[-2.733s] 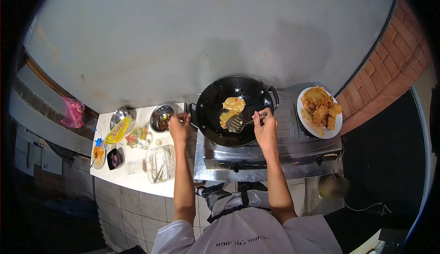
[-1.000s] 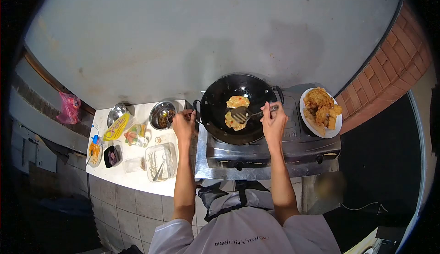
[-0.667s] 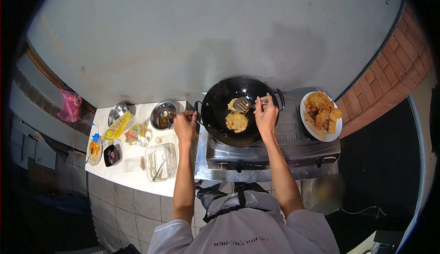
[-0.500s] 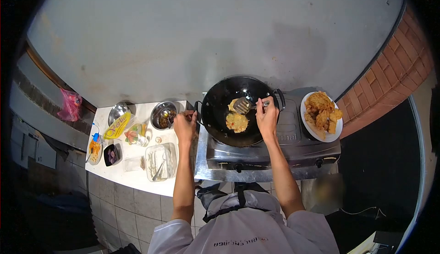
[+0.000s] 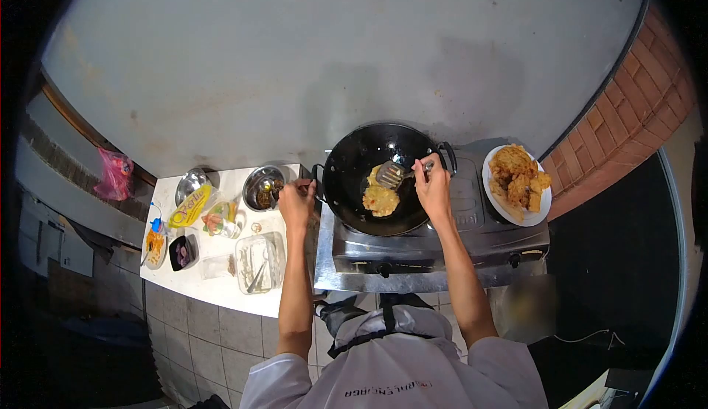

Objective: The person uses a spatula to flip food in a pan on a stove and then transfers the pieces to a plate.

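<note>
Right hand [image 5: 434, 188] clenched on spatula [image 5: 390, 174], left hand [image 5: 296, 204] seemingly gripping wok [image 5: 346, 180] handle

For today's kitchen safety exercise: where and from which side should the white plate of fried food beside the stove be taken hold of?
Grip the white plate by its bare rim, coming from its right, away from the wok. The fried pieces heap over the middle, leaving only the rim clear.

My slotted spatula [image 5: 390, 174] lies tilted inside the black wok [image 5: 346, 169], its blade over the farther fritter. The nearer golden fritter [image 5: 381, 201] lies flat at the wok's centre.
</note>
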The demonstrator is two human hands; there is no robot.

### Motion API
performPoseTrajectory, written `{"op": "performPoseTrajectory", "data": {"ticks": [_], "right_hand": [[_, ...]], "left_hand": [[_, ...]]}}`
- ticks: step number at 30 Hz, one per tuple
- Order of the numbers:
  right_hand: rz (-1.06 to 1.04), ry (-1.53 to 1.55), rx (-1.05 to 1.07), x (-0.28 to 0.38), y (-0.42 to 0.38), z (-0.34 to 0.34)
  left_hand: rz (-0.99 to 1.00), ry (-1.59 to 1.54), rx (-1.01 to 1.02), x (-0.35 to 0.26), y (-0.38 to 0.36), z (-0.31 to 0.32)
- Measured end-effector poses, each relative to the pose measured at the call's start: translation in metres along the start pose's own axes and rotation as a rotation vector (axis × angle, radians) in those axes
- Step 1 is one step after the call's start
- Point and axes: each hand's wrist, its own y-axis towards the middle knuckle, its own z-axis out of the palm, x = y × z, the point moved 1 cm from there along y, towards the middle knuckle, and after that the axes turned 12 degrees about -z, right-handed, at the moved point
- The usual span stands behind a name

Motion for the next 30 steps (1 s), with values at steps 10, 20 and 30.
{"op": "performPoseTrajectory", "data": {"ticks": [10, 20, 30], "right_hand": [[0.011, 0.072, 0.005, 0.008, -0.002, -0.004], [-0.015, 0.068, 0.006, 0.004, -0.002, 0.000], [0.006, 0.077, 0.044, 0.009, 0.002, 0.002]], "left_hand": [[0.027, 0.045, -0.023, 0.001, 0.001, 0.001], [-0.003, 0.060, -0.013, -0.003, -0.001, -0.001], [0.005, 0.031, 0.001, 0.002, 0.000, 0.000]]}}
